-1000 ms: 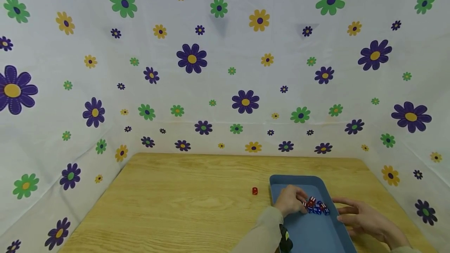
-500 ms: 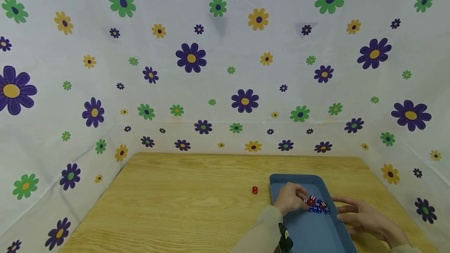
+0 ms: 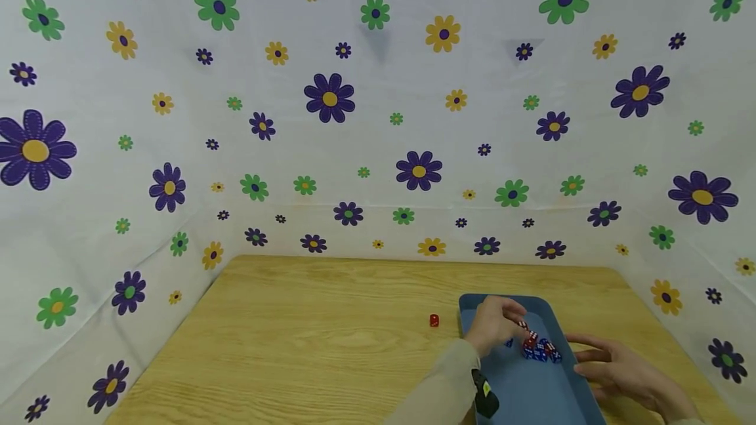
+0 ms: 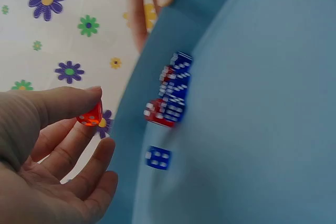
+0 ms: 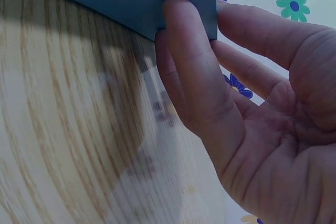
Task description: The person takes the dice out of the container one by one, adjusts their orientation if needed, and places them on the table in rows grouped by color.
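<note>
My left hand (image 3: 495, 323) is over the far part of the blue tray (image 3: 534, 392), pinching a red die (image 4: 90, 117) between thumb and forefinger while its other fingers curve loosely. Below it a single blue die (image 4: 158, 158) lies on the tray floor, apart from the rest. Several red and blue dice (image 3: 540, 350) sit bunched near the tray's right wall. Outside that wall, my right hand (image 3: 629, 372) rests its fingertips against the tray's side, fingers extended, as the right wrist view shows.
Left of the tray, another red die (image 3: 434, 321) lies on the wooden table (image 3: 319, 340). White sheets with a flower print (image 3: 378, 117) rise behind the table and on both sides. A black band (image 3: 485, 393) circles the left wrist.
My left hand has risen slightly from beside the dice pile, carrying a red die, and a separate blue die now shows beneath it. The right hand stays against the tray.
</note>
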A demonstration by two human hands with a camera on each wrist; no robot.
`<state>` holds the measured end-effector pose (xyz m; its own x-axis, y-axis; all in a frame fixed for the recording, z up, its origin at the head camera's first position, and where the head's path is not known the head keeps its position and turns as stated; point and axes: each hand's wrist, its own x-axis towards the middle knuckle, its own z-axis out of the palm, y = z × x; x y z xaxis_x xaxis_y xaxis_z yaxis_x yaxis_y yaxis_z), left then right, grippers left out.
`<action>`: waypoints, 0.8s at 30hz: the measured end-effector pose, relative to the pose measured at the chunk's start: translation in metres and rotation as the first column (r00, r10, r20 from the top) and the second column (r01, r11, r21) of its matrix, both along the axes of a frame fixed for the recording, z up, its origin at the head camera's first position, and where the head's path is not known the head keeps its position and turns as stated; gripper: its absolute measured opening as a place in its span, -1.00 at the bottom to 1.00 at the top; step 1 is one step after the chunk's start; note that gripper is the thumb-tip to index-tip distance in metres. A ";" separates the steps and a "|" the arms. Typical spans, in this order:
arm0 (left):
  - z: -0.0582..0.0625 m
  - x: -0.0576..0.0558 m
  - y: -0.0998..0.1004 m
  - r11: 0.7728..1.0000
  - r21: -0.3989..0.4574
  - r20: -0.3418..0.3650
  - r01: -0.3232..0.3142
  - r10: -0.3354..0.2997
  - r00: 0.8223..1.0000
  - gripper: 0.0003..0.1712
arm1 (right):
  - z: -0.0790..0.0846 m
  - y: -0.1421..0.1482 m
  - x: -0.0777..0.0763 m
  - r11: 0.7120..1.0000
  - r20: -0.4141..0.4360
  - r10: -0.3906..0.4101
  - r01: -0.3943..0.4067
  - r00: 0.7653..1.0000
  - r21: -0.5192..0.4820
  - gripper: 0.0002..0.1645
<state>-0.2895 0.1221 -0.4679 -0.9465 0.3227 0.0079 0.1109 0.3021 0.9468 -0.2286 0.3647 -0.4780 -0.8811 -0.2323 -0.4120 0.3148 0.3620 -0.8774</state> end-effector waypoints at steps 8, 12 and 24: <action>0.019 0.000 -0.007 0.999 0.041 0.014 0.016 -0.017 1.000 -0.71 | 0.004 -0.003 0.002 1.000 0.005 -0.009 0.009 1.000 -0.011 -0.12; 0.026 -0.003 -0.016 0.998 0.056 0.002 0.023 -0.023 1.000 -0.68 | 0.005 -0.002 0.002 1.000 0.000 -0.001 0.001 1.000 -0.012 -0.12; 0.034 -0.012 -0.048 0.997 0.010 -0.026 0.077 -0.077 0.997 -0.64 | 0.003 -0.002 0.002 1.000 0.010 -0.018 0.018 1.000 -0.001 -0.12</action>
